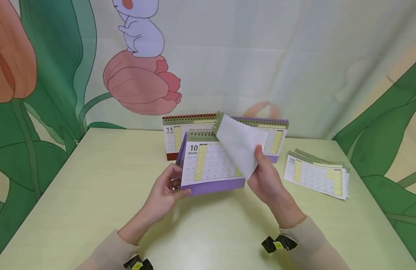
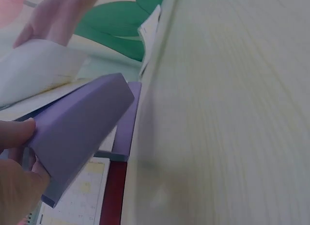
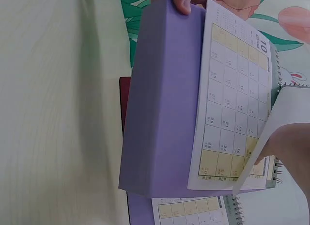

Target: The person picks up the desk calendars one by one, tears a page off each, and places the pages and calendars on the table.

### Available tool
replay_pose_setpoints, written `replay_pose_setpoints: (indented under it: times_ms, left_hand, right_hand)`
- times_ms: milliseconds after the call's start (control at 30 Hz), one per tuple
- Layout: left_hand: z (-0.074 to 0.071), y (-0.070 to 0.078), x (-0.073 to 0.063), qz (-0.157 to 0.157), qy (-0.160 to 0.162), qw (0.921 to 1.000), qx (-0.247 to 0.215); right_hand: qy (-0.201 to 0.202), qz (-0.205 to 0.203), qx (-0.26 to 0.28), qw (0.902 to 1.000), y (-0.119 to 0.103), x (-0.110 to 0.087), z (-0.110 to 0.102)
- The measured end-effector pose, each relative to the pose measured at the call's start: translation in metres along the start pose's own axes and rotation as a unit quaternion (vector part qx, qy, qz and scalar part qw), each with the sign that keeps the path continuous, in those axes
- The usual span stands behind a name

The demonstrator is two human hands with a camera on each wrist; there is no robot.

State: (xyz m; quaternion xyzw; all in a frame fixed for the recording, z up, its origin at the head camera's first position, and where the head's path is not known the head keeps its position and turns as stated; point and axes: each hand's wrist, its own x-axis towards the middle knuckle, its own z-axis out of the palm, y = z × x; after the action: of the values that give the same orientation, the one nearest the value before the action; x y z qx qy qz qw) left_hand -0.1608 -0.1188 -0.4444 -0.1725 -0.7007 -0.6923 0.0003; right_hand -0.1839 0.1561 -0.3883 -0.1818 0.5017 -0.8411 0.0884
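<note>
A spiral desk calendar (image 1: 216,161) with a purple stand is held up off the table, its page numbered 10 facing me. My left hand (image 1: 165,187) grips the stand's lower left corner, thumb on the purple front edge (image 2: 80,123). In my right hand (image 1: 267,176) a calendar page (image 1: 241,140) is pinched by its lower part, its blank white back showing. That page's green punched top edge is lifted off the right part of the wire binding. The right wrist view shows the loose page (image 3: 286,116) slanting away from the page beneath.
Behind stand two more desk calendars, one with a red-brown base (image 1: 172,156) showing 11, the other with a purple base (image 1: 273,159). Several loose calendar pages (image 1: 314,176) lie stacked at the table's right. A printed curtain (image 1: 228,67) hangs behind the table (image 1: 93,187).
</note>
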Motion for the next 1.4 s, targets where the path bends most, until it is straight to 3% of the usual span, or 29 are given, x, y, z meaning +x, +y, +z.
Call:
replay_pose_setpoints:
  times_ms: [267,667,1000,1400]
  left_hand:
    - [0.001,0.004,-0.003,-0.012,0.002,0.9999,0.007]
    - [-0.001,0.006,-0.003,-0.017,0.019,0.9995,0.017]
    - [-0.006,0.006,-0.004,0.008,0.03,0.9989,0.036]
    - [-0.009,0.003,-0.003,0.002,0.026,0.9986,0.047]
  right_hand:
    - [0.032,-0.006,0.029,0.9991,-0.003,0.0,-0.003]
    - [0.032,-0.027,0.07,0.9967,-0.008,0.007,-0.009]
    - [0.03,-0.034,0.095,0.9944,-0.005,0.011,-0.012]
    - [0.035,-0.048,0.129,0.9899,0.003,0.011,-0.017]
